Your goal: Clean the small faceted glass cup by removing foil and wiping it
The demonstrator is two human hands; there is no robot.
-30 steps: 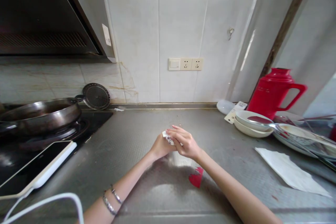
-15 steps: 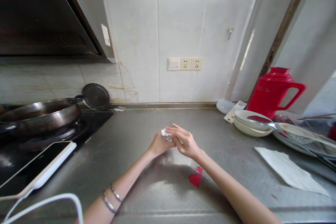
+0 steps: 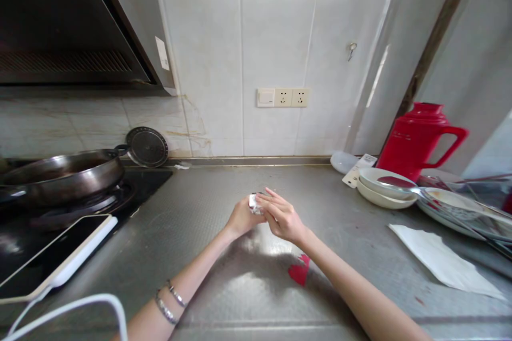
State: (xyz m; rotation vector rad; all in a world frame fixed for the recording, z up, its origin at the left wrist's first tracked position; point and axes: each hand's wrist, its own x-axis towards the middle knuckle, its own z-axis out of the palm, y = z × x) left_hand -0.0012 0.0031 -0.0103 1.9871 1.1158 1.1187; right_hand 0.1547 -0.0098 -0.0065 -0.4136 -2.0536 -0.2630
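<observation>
At the centre of the frame, holds a crumpled white piece between left hand and right hand, over a grey counter. With the right, bends fingers, mostly close together, over the piece, clamping it toward the left; cannot tell how left fingers sit, being largely hidden. Seems partway through, judging by a piece already crumpled and gathered in both hands, not yet let go or set down. Cannot tell how much handling to expect beyond that. Leaves a flat white sheet untouched at lower right.
</observation>
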